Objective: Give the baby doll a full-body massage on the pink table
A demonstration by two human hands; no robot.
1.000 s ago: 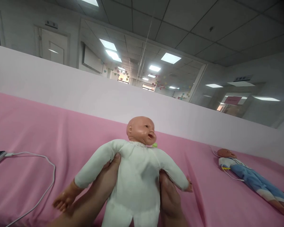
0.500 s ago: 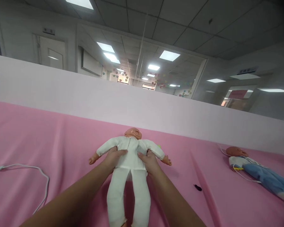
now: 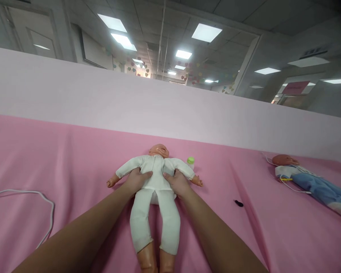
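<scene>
A baby doll (image 3: 156,189) with a white cloth body lies face up on the pink sheet (image 3: 96,159), its head toward the white partition and its arms spread out. My left hand (image 3: 136,179) grips the left side of its torso, thumb laid over the front. On the opposite side my right hand (image 3: 177,182) holds the torso the same way. The fingers of both hands are hidden behind the doll's sides and back.
Beyond the doll's arm stands a small bottle with a green cap (image 3: 190,162). A small black object (image 3: 238,203) lies to the right. A second doll in blue and white (image 3: 315,182) rests at far right. At left runs a white cable (image 3: 47,201). The white partition (image 3: 130,106) bounds the back.
The camera has tipped downward, so the doll's lower legs and the green-capped bottle now show. The doll appears lower and flatter against the sheet, both hands still around its torso.
</scene>
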